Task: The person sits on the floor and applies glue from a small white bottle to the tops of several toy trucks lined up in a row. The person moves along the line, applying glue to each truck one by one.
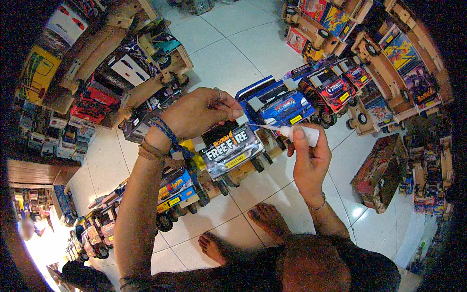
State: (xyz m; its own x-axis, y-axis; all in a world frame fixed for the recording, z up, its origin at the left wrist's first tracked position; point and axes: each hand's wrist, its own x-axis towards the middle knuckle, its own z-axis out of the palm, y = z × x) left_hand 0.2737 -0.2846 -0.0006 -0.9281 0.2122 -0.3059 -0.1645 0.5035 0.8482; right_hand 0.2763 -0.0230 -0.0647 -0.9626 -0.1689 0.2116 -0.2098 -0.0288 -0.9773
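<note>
My left hand, with blue and brown bands at its wrist, is closed in a pinch on a small pale piece. It hovers over the cab of a black and white toy truck with a yellow plate. In my right hand is a small white squeeze bottle, lying tilted. Its thin nozzle points left toward the pale piece, close to it; whether they touch I cannot tell. Just behind the nozzle stands a blue toy truck.
More toy trucks line up on the white tiled floor, among them a red one and a blue one. Wooden truck bodies are stacked at far left and far right. A worn box sits right. My bare feet are below.
</note>
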